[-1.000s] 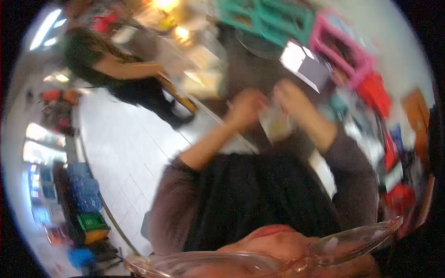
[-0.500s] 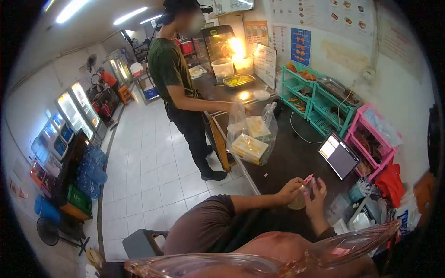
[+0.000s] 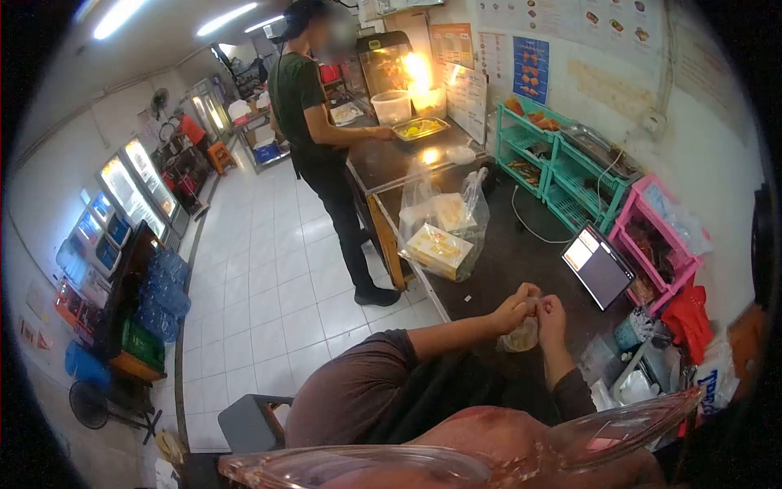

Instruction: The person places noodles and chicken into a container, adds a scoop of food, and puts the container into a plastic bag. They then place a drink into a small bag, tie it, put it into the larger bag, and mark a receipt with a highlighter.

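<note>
My left hand (image 3: 515, 313) and my right hand (image 3: 551, 319) meet above the dark table (image 3: 505, 244), fingers pinched on the gathered top of a small clear plastic bag (image 3: 521, 336). The bag hangs just below my fingers, with something pale at its bottom. Farther off on the table, a large clear bag holds a white and yellow box (image 3: 440, 249) and a second box (image 3: 453, 210) behind it. To the right of my hands a tablet (image 3: 597, 266) leans upright with its screen lit.
A person in a dark green shirt (image 3: 297, 98) stands at the far counter, one hand by a metal tray (image 3: 420, 129). Green racks (image 3: 570, 175) and a pink rack (image 3: 656, 244) line the wall. Red plastic (image 3: 688, 322) and a cup (image 3: 632, 330) lie right.
The pink item between my fingers no longer shows, and my hands have drawn together at the bag's top. The other person has let go of the large bag and moved back toward the tray.
</note>
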A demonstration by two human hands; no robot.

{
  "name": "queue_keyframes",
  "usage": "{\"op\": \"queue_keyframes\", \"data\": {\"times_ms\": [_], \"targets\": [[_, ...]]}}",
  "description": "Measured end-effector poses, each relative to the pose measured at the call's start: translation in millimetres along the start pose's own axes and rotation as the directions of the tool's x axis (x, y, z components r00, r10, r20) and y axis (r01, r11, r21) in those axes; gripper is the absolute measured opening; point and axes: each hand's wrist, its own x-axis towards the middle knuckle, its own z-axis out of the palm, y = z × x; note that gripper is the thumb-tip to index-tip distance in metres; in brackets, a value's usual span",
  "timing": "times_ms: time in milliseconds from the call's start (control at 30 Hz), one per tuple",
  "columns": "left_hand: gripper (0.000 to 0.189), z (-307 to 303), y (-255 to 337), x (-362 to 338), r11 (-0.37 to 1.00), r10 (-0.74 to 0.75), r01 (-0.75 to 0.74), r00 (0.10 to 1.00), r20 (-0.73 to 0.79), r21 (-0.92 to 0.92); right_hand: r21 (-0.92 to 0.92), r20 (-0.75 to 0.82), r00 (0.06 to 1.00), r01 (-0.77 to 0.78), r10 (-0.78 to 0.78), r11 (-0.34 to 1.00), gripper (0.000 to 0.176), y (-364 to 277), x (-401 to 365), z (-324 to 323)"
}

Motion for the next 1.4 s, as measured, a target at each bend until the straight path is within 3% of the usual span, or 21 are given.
{"op": "queue_keyframes", "data": {"times_ms": [33,67,133,200,233,267,333,433,533,567,633,733,833,867,967,1067,1167,1267,1367,1400], "targets": [[0.026,3.2,4.4,-3.0,0.984,0.137,-0.135,0.990,-0.014,0.118,-0.053,0.019,1.000,-0.016,0.017,0.998,0.009,9.0,4.5,1.4],[0.027,2.4,3.4,-0.5,0.972,0.086,-0.077,0.996,-0.031,0.221,-0.110,0.036,0.998,-0.042,0.046,0.993,0.010,6.9,2.6,-1.0],[0.031,-2.7,-8.6,12.8,0.915,-0.033,0.055,0.998,-0.062,0.400,-0.048,0.054,0.997,0.066,-0.063,0.997,0.013,-4.8,-7.3,-1.2],[0.031,-12.8,-46.8,24.9,0.926,0.122,-0.084,0.989,-0.080,0.369,-0.129,-0.047,0.986,0.151,-0.158,0.980,0.023,4.1,-13.8,7.9],[0.031,-9.2,-15.1,14.5,0.832,0.043,-0.056,0.998,0.036,0.553,-0.258,-0.020,0.985,0.159,-0.169,0.953,0.022,-12.4,-19.4,8.0],[0.037,-10.6,-15.4,16.1,0.845,0.066,-0.090,0.996,0.066,0.527,-0.378,0.014,0.984,0.167,-0.175,0.910,0.021,-33.9,-23.6,7.5],[0.052,-11.7,-18.5,17.9,0.869,0.128,-0.174,0.983,0.129,0.463,-0.420,-0.079,0.994,0.037,-0.078,0.907,0.024,-50.5,-23.4,8.7],[0.070,-5.3,-21.9,20.2,0.850,0.170,-0.218,0.975,0.141,0.479,-0.309,-0.093,0.995,-0.009,-0.021,0.951,0.022,-22.3,-18.2,0.3],[0.052,2.7,-4.3,23.7,0.953,-0.227,0.246,0.966,-0.123,0.175,-0.106,-0.208,0.977,-0.076,0.053,0.991,0.020,-19.2,-23.5,6.1],[0.044,-3.8,-13.0,27.8,0.950,-0.312,0.312,0.950,0.008,-0.008,-0.048,-0.210,0.977,-0.046,0.035,0.998,0.019,-20.2,-25.6,7.4],[0.027,-20.3,-36.9,33.2,0.813,-0.393,0.480,0.870,0.297,-0.329,0.064,-0.221,0.975,0.026,-0.011,0.998,0.017,-22.6,-28.9,11.0],[0.015,-15.3,-32.7,26.2,0.861,-0.410,0.421,0.907,0.101,-0.287,0.159,-0.192,0.979,-0.034,0.065,0.987,0.015,-27.9,-29.2,14.0],[0.011,-12.3,-31.0,25.0,0.961,-0.247,0.244,0.969,-0.007,-0.132,0.130,-0.173,0.982,-0.057,0.080,0.990,0.013,-22.6,-24.0,11.6],[0.010,-8.9,-31.9,24.0,0.957,-0.172,0.164,0.985,-0.012,-0.238,0.195,-0.183,0.979,-0.056,0.092,0.979,0.012,-11.1,-19.7,13.7],[0.008,-10.9,-32.9,17.7,0.998,-0.042,0.039,0.997,0.059,0.049,0.377,-0.093,0.961,-0.207,0.259,0.903,0.011,2.8,-15.9,10.4],[0.012,-23.2,-37.3,20.2,0.898,0.246,-0.316,0.937,0.247,0.305,0.596,0.037,0.958,-0.249,0.284,0.763,0.013,7.8,-12.3,4.7],[0.014,-25.0,-24.4,19.5,0.905,0.040,-0.141,0.968,0.249,0.402,0.534,-0.018,0.945,-0.267,0.327,0.802,0.012,-8.7,-12.5,2.2],[0.020,-16.4,8.0,18.0,0.793,-0.070,-0.044,0.984,0.162,0.607,0.298,-0.015,0.958,-0.268,0.286,0.916,0.008,-14.6,-13.4,-3.0],[0.020,-17.8,18.6,23.6,0.729,-0.123,-0.063,0.968,0.220,0.682,0.092,0.050,0.984,-0.176,0.172,0.980,0.007,-12.9,-15.7,-8.8],[0.020,-20.2,11.9,25.6,0.681,-0.002,-0.199,0.962,0.273,0.705,-0.012,0.027,0.995,-0.092,0.092,0.996,0.009,-12.0,-19.3,-8.2]]}}
